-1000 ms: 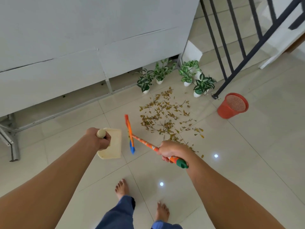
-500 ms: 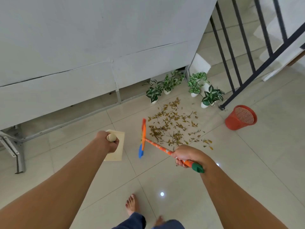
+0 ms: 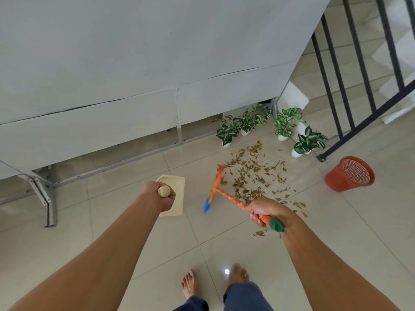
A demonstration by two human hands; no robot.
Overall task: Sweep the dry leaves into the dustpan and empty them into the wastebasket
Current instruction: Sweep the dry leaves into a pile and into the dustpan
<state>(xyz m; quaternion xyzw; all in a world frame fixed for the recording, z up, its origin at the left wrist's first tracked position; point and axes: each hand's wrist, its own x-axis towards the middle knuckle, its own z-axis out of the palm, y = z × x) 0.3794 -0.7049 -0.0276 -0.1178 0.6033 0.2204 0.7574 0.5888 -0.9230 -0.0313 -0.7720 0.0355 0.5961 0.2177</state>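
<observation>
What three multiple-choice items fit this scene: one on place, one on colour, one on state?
1. Where does the wastebasket stand?
A. right of the dry leaves
B. left of them
C. amid them

2. What colour is the dustpan?
A. cream
B. black
C. red

3. What does the right hand do?
A. hangs open
B. grips the broom
C. points upward

Key: 1 A, it stands past the leaves' right edge; 2 A, its pan is pale cream; 3 B, the fingers curl round the orange handle.
</observation>
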